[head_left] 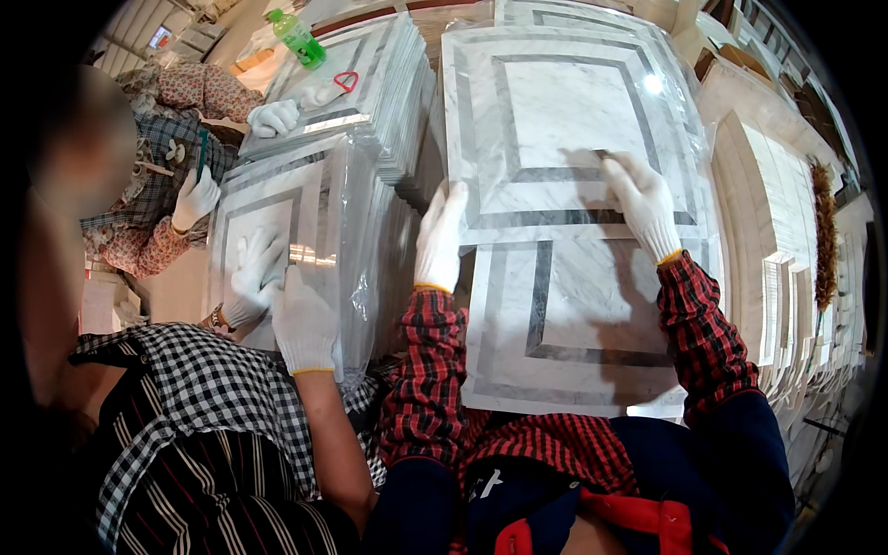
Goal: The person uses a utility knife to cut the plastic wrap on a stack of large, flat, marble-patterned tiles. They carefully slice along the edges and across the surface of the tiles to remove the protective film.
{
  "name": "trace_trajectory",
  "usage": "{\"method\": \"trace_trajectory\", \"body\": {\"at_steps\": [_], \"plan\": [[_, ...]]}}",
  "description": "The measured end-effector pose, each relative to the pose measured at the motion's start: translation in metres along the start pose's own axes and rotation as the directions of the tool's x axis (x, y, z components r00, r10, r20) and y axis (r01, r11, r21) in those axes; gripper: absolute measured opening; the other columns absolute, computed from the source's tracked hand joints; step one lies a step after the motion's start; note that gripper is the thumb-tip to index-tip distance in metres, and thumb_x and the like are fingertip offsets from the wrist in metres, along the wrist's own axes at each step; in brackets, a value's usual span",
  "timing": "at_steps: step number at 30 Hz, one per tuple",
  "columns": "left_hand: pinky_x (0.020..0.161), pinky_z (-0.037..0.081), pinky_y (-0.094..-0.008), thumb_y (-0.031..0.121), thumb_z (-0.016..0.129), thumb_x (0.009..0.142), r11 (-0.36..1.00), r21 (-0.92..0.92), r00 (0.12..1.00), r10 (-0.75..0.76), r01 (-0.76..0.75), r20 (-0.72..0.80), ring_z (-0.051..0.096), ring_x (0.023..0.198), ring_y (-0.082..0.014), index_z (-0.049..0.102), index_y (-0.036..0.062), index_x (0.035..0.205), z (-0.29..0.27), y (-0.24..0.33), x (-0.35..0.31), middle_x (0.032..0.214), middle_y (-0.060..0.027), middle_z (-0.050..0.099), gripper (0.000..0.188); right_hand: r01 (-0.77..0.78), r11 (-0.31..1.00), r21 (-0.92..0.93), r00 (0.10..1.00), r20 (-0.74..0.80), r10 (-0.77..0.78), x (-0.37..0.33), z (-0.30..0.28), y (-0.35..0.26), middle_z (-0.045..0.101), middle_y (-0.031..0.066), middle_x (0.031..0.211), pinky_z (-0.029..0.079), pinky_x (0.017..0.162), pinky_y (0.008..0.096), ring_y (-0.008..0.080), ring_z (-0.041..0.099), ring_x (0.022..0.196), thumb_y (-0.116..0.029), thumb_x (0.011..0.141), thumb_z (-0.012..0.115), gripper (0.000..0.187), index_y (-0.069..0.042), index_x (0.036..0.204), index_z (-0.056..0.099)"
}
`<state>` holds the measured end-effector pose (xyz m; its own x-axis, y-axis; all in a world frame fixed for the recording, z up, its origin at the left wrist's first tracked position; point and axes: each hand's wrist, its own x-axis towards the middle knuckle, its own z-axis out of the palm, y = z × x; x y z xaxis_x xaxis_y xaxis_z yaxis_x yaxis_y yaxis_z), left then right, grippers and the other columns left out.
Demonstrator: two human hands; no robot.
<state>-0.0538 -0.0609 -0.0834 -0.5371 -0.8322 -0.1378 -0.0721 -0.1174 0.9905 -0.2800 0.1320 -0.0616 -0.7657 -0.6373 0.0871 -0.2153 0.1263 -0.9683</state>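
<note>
A marble-patterned tile (pixel 564 111) with grey frame bands lies in front of me, overlapping a similar nearer tile (pixel 601 324). My left hand (pixel 438 240), in a white knit glove, is closed at the left edge of the farther tile, fingers pointing away from me. Over that tile's near right part, my gloved right hand (pixel 643 199) pinches a small dark object (pixel 603 154), too small to name. Its shadow falls across both tiles.
Left of me, co-workers' gloved hands (pixel 305 319) rest at a stack of wrapped tiles (pixel 268 199). A green bottle (pixel 298 39) and a red triangular loop (pixel 346 81) sit on a farther stack (pixel 393 102). Stacked pale boards (pixel 763 213) stand at right.
</note>
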Motion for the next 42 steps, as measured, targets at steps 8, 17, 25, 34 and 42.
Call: {"method": "trace_trajectory", "body": {"at_steps": [8, 17, 25, 34, 42], "plan": [[0.113, 0.038, -0.0341, 0.029, 0.066, 0.102, 0.974, -0.226, 0.998, 0.000, 0.014, 0.061, 0.053, 0.131, -0.0201, 0.055, -0.0021, 0.144, 0.015, -0.005, -0.005, 0.140, -0.0097, 0.060, 0.053, -0.094, 0.940, -0.328, 0.890, 0.395, 0.227, 0.010, 0.035, -0.058, 0.068, 0.0069, 0.067, 0.052, 0.055, 0.0301, 0.0139, 0.064, 0.056, -0.028, 0.100, 0.059, 0.034, -0.008, 0.122, 0.074], [0.106, 0.042, -0.0312, 0.024, 0.064, 0.102, 0.970, -0.242, 0.999, 0.034, -0.025, 0.032, 0.058, 0.119, -0.0171, 0.057, -0.0055, 0.141, 0.020, -0.006, -0.013, 0.132, -0.0093, 0.065, 0.049, 0.103, 0.868, -0.487, 0.876, 0.458, 0.153, 0.017, 0.062, -0.059, 0.067, 0.0058, 0.062, 0.050, 0.051, 0.0317, 0.0138, 0.060, 0.051, -0.031, 0.100, 0.054, 0.036, -0.002, 0.104, 0.076], [0.111, 0.039, -0.0330, 0.030, 0.067, 0.101, 0.979, -0.201, 0.999, 0.029, -0.022, 0.030, 0.057, 0.125, -0.0183, 0.058, -0.0039, 0.141, 0.016, -0.006, -0.013, 0.135, -0.0090, 0.065, 0.053, 0.376, 0.624, -0.686, 0.867, 0.498, 0.025, 0.021, 0.076, -0.063, 0.069, 0.0118, 0.065, 0.054, 0.063, 0.0402, 0.0267, 0.067, 0.058, -0.033, 0.099, 0.050, 0.040, -0.003, 0.090, 0.074], [0.111, 0.040, -0.0329, 0.026, 0.066, 0.101, 0.974, -0.227, 0.998, 0.019, -0.005, 0.060, 0.057, 0.124, -0.0184, 0.059, -0.0048, 0.140, 0.018, -0.008, -0.011, 0.134, -0.0095, 0.065, 0.051, 0.502, 0.426, -0.752, 0.848, 0.526, -0.070, 0.042, 0.083, -0.032, 0.073, 0.0235, 0.092, 0.056, 0.076, 0.0477, 0.0411, 0.070, 0.082, -0.028, 0.097, 0.053, 0.035, 0.000, 0.091, 0.072], [0.111, 0.040, -0.0324, 0.025, 0.065, 0.102, 0.968, -0.250, 0.997, 0.033, -0.017, 0.063, 0.058, 0.125, -0.0179, 0.058, -0.0030, 0.142, 0.018, -0.010, -0.011, 0.136, -0.0085, 0.065, 0.050, 0.577, 0.369, -0.729, 0.806, 0.580, -0.115, 0.039, 0.085, -0.039, 0.072, 0.0232, 0.092, 0.055, 0.077, 0.0502, 0.0425, 0.069, 0.082, -0.027, 0.097, 0.052, 0.034, 0.002, 0.091, 0.071]]}}
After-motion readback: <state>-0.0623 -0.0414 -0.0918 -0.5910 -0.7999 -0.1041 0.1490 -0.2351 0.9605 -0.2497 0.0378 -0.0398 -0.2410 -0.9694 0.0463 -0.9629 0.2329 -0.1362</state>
